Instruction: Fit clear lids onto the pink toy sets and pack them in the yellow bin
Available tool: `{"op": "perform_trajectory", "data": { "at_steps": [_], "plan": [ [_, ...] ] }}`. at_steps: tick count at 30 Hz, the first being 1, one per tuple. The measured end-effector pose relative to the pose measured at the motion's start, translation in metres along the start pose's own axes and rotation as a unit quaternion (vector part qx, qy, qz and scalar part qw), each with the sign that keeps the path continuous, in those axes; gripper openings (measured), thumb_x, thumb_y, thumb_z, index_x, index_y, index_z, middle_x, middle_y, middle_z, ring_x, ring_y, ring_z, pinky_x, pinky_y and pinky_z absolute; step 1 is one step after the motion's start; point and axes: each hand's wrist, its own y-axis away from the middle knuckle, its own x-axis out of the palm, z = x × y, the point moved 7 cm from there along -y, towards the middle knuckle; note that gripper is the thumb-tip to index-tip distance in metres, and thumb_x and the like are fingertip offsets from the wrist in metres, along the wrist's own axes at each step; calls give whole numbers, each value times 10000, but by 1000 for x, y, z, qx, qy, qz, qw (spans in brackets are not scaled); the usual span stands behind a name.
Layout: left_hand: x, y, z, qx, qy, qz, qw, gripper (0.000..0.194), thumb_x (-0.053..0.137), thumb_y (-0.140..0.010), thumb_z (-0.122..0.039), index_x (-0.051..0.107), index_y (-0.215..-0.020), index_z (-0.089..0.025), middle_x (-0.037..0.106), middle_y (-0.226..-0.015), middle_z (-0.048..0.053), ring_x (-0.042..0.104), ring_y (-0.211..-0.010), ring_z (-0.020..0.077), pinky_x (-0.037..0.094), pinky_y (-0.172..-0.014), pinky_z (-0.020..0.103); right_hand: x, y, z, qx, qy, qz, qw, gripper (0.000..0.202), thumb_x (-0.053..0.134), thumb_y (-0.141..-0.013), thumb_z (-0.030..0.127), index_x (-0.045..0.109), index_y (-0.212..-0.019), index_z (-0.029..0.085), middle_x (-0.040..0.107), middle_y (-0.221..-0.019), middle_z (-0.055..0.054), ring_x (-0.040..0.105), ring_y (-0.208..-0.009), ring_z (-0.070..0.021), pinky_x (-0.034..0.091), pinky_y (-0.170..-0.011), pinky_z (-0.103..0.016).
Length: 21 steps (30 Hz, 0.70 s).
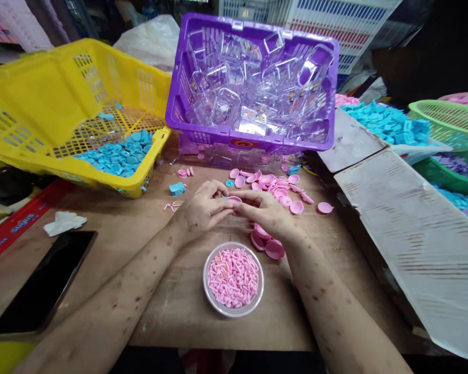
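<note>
A person's left hand (203, 205) and right hand (265, 209) pinch one small pink dish (234, 199) in a narrow finger grip, over a wooden table (171, 317), just beyond a tub (234, 312) of pink pieces (234, 278).

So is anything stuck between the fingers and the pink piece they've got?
Nothing visible: the left hand and the right hand both touch the pink piece directly. The bowl of small pink parts stands apart from both hands.
</note>
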Motion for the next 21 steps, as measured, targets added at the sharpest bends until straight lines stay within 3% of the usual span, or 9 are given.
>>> {"op": "perform_trajectory", "data": {
  "at_steps": [3,6,9,13,15,17,21],
  "plan": [
    [-2,0,1,13,-35,-1,999,134,679,-1118,-255,803,-1132,-207,691,-1130,78,663,-1000,218,579,-899,358,-2,2,-3,26,-5,-16,1000,573,931,-888,598,869,-1281,186,845,-1294,-120,801,-1185,-273,654,-1106,-441],
    [-4,1,7,-14,3,-2,1000,155,633,-1134,-254,778,-1105,-206,728,-1074,65,694,-976,211,576,-896,343,-7,2,-7,35,-25,-31,999,557,929,-890,566,860,-1300,197,840,-1304,-109,810,-1171,-258,649,-1120,-424],
    [-13,2,20,-107,66,-41,991,168,633,-1125,-314,763,-1106,-210,785,-1048,48,740,-934,198,594,-865,312,-12,2,-9,29,-29,-55,998,494,920,-887,550,872,-1245,213,840,-1293,-92,814,-1164,-253,657,-1109,-417],
    [-22,7,38,-254,123,-79,956,279,688,-1056,-435,806,-1212,-237,845,-1069,35,790,-917,218,638,-849,306,-12,0,-14,26,-11,-65,998,451,923,-850,503,868,-1179,200,836,-1280,-86,812,-1123,-251,688,-1033,-403],
    [-19,8,43,-284,146,-58,946,352,706,-1024,-513,843,-1228,-260,870,-1135,42,810,-984,249,658,-911,336,-12,-2,-18,28,-1,-72,997,459,918,-846,479,846,-1200,196,842,-1197,-80,823,-1042,-243,713,-967,-407],
    [-16,8,46,-298,167,-41,939,382,735,-983,-594,884,-1121,-270,884,-1106,46,817,-986,267,666,-933,356,-12,-3,-20,30,2,-82,996,464,901,-862,465,806,-1233,203,841,-1088,-63,830,-953,-234,731,-901,-417],
    [-11,11,55,-340,222,-53,912,410,876,-842,-643,908,-981,-258,889,-1007,61,807,-867,251,666,-795,324,-14,-3,-20,23,10,-91,996,371,899,-865,444,786,-1125,204,831,-1008,-48,831,-900,-229,734,-865,-413]
  ]
}}
